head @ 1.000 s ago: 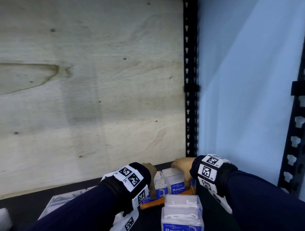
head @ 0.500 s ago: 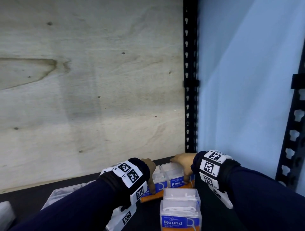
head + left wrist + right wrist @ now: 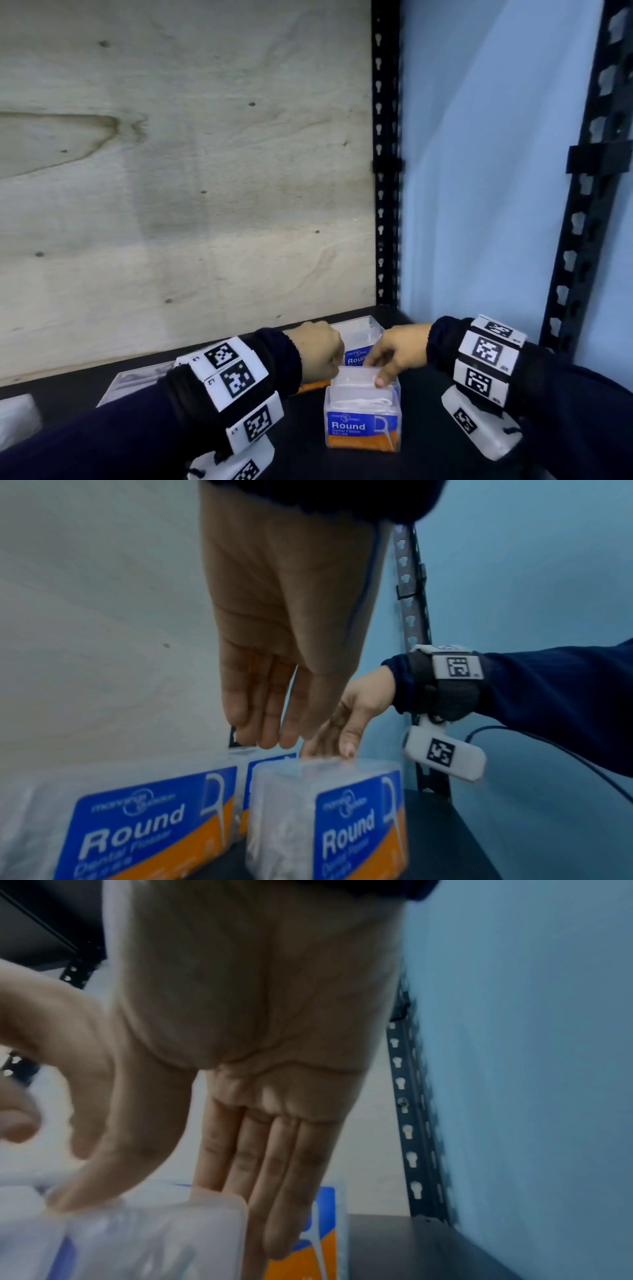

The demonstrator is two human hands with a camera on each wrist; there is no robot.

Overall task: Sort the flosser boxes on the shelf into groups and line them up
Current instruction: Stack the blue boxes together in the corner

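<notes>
A clear flosser box with a blue and orange "Round" label (image 3: 362, 416) stands at the front of the black shelf (image 3: 431, 414). My right hand (image 3: 383, 371) grips its top, thumb on the near edge and fingers (image 3: 270, 1177) down behind it. My left hand (image 3: 323, 358) hovers at the box's back left corner, its straight fingers (image 3: 263, 723) pointing down and holding nothing. Behind stand a second "Round" box (image 3: 359, 339) near the back corner and a third (image 3: 147, 823) to its left, mostly hidden by my left hand in the head view.
Clear boxes without a visible label (image 3: 137, 380) lie on the shelf to the left, with one more (image 3: 17, 416) at the far left edge. A plywood back panel (image 3: 188, 188), a black upright post (image 3: 387, 171) and a blue wall (image 3: 479, 171) on the right close in the shelf.
Both hands have pulled back from the rear boxes toward me. My right hand has taken hold of the front box's top, and my left hand has let go of the rear box.
</notes>
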